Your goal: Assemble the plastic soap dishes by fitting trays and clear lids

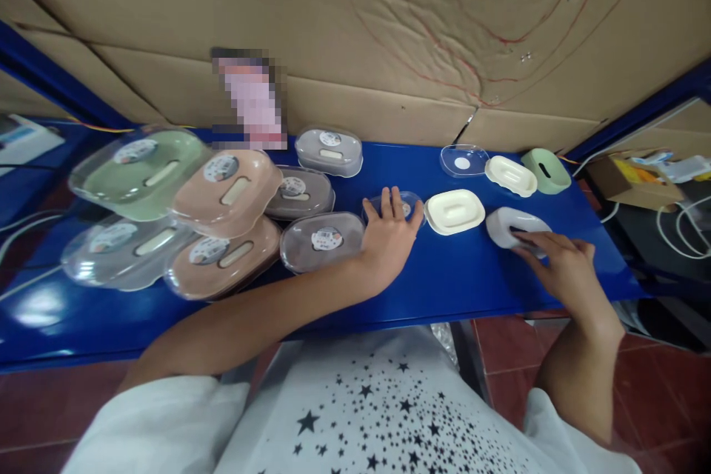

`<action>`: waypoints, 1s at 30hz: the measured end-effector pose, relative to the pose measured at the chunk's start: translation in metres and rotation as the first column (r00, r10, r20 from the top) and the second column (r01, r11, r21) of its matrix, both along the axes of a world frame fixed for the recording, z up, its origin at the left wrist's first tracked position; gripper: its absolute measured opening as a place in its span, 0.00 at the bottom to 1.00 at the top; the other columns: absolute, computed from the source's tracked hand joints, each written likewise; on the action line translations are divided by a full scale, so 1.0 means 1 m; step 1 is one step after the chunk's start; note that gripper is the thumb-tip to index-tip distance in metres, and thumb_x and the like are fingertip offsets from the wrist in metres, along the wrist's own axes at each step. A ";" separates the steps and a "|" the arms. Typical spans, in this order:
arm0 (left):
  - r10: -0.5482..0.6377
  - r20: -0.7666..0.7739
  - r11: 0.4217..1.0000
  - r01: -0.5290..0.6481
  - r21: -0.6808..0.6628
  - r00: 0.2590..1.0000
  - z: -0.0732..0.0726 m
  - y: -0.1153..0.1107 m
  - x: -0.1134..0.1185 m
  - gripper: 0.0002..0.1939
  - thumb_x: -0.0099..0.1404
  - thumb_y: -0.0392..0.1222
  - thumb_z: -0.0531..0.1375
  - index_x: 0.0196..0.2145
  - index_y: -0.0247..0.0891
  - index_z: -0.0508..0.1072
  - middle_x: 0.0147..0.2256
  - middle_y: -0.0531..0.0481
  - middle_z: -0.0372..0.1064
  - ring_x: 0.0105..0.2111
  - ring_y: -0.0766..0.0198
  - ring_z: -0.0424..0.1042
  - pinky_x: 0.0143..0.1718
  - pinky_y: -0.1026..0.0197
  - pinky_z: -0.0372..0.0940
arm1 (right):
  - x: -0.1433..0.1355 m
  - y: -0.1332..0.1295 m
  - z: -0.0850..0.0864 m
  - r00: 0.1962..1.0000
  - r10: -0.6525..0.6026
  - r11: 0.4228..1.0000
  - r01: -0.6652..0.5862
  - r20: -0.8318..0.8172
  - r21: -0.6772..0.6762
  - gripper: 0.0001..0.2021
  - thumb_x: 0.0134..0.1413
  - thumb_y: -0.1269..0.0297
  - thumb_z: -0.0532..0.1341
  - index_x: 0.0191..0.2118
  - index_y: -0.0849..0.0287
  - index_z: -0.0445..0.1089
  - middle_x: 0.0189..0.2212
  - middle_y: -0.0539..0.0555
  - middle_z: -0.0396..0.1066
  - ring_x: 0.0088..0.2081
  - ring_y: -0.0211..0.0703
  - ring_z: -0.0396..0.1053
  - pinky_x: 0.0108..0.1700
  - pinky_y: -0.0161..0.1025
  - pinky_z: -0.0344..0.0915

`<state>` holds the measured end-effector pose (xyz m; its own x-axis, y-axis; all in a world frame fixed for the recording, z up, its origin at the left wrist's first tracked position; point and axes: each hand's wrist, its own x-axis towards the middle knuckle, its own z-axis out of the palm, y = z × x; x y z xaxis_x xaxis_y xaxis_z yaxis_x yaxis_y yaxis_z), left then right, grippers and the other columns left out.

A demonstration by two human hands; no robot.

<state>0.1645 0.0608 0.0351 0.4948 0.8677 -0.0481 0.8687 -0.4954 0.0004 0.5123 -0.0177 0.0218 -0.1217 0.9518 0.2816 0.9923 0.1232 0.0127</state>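
My left hand (392,237) lies with spread fingers over a clear plastic lid (414,204) that bears a round label. At the right, my right hand (561,259) grips the near side of a pale grey box (514,226) with a dark slot. Between the hands sits a cream oval tray (455,212). Behind are another clear lid (464,161), a second cream tray (511,175) and a green box (546,170). Left of my left hand is a grey lidded box (322,241).
Stacked lidded boxes, green (161,181) and pink (233,196), fill the left of the blue table (444,281). Two more grey boxes stand near them. Brown cardboard (355,29) lines the back. An open carton (638,181) and white cables are at the right.
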 end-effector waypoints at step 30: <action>-0.152 0.161 0.987 0.143 0.066 0.975 0.020 0.006 -0.007 0.29 0.77 0.54 0.61 0.67 0.35 0.66 0.64 0.25 0.66 0.61 0.37 0.71 0.56 0.42 0.70 | -0.093 0.093 0.025 0.795 0.433 0.876 -0.482 -0.425 -0.008 0.30 0.72 0.48 0.60 0.74 0.47 0.60 0.74 0.57 0.61 0.74 0.59 0.59 0.75 0.61 0.58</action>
<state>0.1578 0.0669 0.0548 0.6148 0.7835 0.0897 0.7761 -0.6213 0.1076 0.4196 0.0749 0.0464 -0.4516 0.8407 0.2989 0.7339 0.5405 -0.4115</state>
